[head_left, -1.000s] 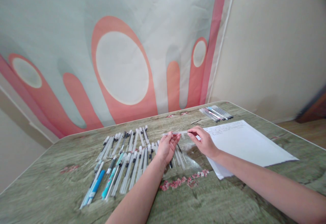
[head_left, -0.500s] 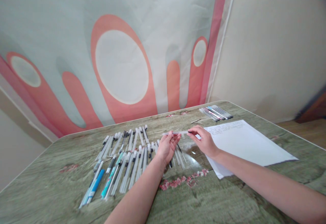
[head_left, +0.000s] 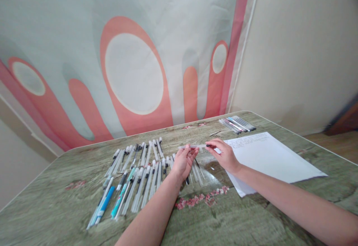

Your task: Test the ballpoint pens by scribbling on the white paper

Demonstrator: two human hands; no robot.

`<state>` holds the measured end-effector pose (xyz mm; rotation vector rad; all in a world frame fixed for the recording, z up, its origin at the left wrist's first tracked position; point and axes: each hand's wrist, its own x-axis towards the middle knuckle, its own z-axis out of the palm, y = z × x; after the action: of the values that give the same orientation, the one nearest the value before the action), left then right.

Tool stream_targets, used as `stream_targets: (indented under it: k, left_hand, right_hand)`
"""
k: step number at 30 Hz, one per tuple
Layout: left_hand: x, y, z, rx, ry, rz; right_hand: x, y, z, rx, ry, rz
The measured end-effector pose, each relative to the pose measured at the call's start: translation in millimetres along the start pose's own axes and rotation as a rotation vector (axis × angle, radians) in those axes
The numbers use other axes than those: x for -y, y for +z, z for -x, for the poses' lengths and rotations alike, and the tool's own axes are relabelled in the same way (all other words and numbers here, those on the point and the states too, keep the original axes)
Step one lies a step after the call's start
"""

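Note:
Above the table, a pen [head_left: 200,146] with a pale translucent barrel lies level between my two hands. My left hand [head_left: 184,160] is closed around the barrel's left part, thumb on top. At the dark right end of the pen, the fingertips of my right hand [head_left: 223,154] pinch it. Under and beside my left hand lie several pen parts [head_left: 197,173], partly hidden by it. Left of it, a row of translucent pen barrels with caps [head_left: 145,186] lies on the table.
Another row of pens [head_left: 134,154] lies farther back. Blue and teal pens [head_left: 105,203] are at the front left. A white sheet [head_left: 274,160] with handwriting lies at right, with a bundle of pens [head_left: 237,124] behind it. A patterned cloth [head_left: 134,0] hangs behind the table [head_left: 84,208].
Hardly anything differs. Both hands stay in place on the pen, with only a very slight shift of the right fingertips at its dark end.

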<state>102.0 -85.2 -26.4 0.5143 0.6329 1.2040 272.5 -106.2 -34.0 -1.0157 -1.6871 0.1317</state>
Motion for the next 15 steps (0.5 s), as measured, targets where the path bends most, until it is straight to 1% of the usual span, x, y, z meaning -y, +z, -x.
stream_targets:
  k: [9,15]
  left_hand:
    - [0.6,-2.4,-1.4,0.019,-0.006,-0.003]
    - [-0.6,-1.0,-0.1,0.002,-0.012,-0.012]
  right_hand:
    - [-2.5,1.1,0.1,0.036,0.018,-0.03]
    - [-2.0,0.7,-0.1,0.044,0.029,-0.037]
